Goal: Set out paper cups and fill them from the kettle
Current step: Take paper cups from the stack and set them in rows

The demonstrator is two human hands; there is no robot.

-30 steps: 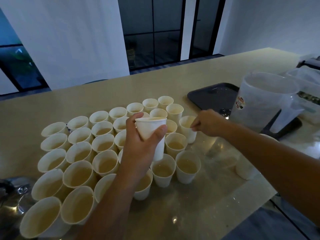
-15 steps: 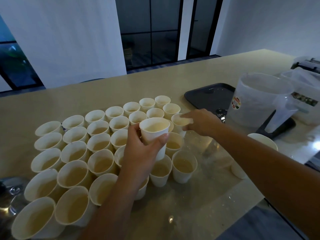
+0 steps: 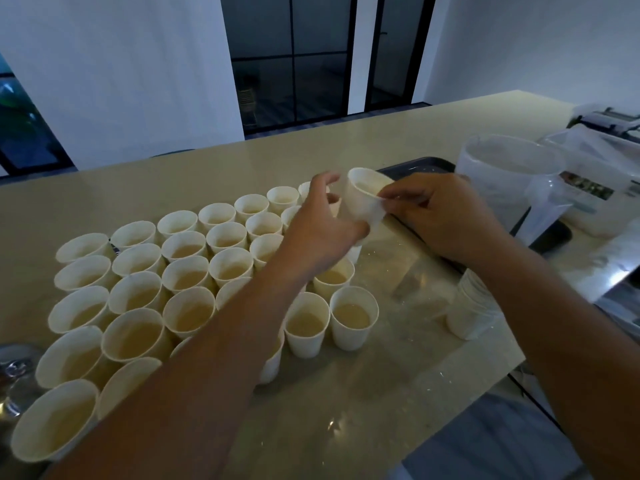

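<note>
A: Where is the paper cup [image 3: 363,199] that is being handled?

B: Lifted above the far right corner of the cup block, tilted so its mouth faces up and to the right. Both hands have it.

A: How is each grip set?

B: The left hand [image 3: 318,233] has its thumb against the cup's lower side, and its fingers arch open over the far side, so it is a loose hold. The right hand [image 3: 440,216] pinches the near rim between fingertips and thumb, with the other fingers curled.

A: And the rest of the cups?

B: The filled cups [image 3: 188,317] stand packed in rows on the table [image 3: 381,393], each with pale brownish liquid inside. Two stand at the near right edge of the block, just beside each other. A short stack of empty cups [image 3: 471,313] stands apart to the right, partly behind the right forearm.

A: What lies beyond that?

B: A clear plastic pitcher [image 3: 509,188] stands on a dark tray [image 3: 426,166], just right of the right hand. A shiny metal object [image 3: 14,372], possibly the kettle, shows at the left edge, though too little is visible to tell.
</note>
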